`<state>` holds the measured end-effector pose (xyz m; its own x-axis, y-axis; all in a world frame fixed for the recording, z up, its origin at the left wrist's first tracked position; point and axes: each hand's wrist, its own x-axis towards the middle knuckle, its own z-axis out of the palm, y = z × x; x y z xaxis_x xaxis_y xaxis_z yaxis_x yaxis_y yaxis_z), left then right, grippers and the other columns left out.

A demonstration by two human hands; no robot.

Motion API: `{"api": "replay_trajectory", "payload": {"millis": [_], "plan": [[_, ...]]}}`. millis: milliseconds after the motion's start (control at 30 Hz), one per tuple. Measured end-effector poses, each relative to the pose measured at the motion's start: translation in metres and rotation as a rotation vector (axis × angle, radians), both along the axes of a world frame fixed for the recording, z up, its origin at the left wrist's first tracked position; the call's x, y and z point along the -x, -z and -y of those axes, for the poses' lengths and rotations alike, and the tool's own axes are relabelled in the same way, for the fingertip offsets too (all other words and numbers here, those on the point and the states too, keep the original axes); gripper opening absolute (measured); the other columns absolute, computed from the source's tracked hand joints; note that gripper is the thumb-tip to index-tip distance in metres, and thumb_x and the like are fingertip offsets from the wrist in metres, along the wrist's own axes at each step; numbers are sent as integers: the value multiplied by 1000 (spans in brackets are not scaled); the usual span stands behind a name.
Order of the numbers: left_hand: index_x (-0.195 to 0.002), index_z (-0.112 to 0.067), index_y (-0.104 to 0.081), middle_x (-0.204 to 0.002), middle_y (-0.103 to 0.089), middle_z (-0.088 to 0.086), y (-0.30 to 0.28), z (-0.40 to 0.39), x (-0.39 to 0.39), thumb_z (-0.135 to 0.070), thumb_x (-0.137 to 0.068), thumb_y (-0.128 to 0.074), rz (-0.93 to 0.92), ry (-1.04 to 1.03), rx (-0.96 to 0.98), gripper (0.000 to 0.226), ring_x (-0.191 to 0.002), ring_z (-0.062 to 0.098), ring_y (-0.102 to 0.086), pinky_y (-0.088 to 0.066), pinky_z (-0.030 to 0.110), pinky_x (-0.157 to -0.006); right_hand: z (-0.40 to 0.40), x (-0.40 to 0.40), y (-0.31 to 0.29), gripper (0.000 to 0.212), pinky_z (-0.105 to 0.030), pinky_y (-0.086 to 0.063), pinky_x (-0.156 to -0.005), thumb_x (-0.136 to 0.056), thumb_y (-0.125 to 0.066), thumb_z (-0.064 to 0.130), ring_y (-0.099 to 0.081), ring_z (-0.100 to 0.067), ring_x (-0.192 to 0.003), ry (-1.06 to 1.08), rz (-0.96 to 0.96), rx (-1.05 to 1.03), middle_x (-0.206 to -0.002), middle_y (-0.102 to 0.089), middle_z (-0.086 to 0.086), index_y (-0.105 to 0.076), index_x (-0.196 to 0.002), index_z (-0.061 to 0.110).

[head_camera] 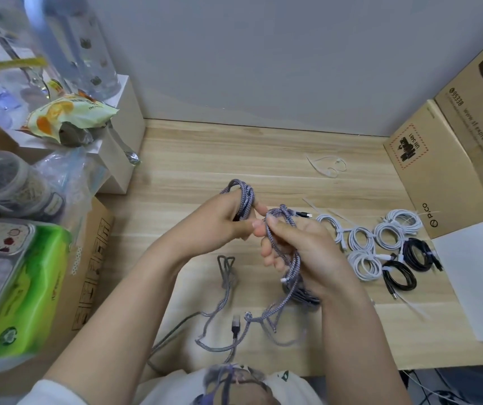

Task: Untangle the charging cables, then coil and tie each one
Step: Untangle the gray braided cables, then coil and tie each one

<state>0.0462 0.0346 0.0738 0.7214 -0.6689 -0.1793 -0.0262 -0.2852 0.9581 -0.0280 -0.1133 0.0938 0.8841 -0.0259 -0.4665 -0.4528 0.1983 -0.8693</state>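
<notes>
Braided cable (235, 328) loose on wooden desk (263, 147) by grey wall (263, 54), both hands' fingers (266, 252) curled round it

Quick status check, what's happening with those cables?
Both hands, left hand and right hand, gripping braided cable. Still tangled, untied. Coiled cables clear, right.

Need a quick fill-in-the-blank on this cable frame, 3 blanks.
1. Both hands grip the ____ braided cable.
2. The left hand holds cable loops; the right hand holds a second ____ of it.
3. The finished white coils and black coils lie to the person's ____.

Missing: purple-grey; bundle; right
</notes>
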Motion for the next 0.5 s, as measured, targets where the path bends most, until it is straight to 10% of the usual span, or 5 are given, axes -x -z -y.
{"api": "replay_trajectory", "payload": {"millis": [133, 300, 500], "plan": [[-82, -21, -58, -56, -49, -15, 0, -1, 1, -9, -89, -60, 245, -97, -167, 14, -56, 0, -44, -35, 15, -56, 0, 1, 10, 9, -30, -52, -67, -80, -73, 17, -60, -12, -63, 201, 126, 483, -68, -65, 2, -65, -79, 22], [-83, -19, -58, -58, -46, -12, 2, -2, 2, -17, -89, -60, 378, -207, -292, 8, -58, 0, -45, -32, 14, -54, -12, 2, 12, 17, -29, -36, -68, -64, -76, 30, -51, -11, -70, 156, 612, 1186, -70, -50, 12, -65, -76, 25], [-81, -21, -60, -55, -47, -11, 0, -3, 2, -22, -86, -62, 488, -249, -378, 5, -59, 7, -49, -38, 30, -57, -28, -8, 24, 29, -32, -23, -72, -54, -67, 52, -59, -21, -77, 32, 483, 1473, -72, -58, 7, -71, -70, 29]]}}
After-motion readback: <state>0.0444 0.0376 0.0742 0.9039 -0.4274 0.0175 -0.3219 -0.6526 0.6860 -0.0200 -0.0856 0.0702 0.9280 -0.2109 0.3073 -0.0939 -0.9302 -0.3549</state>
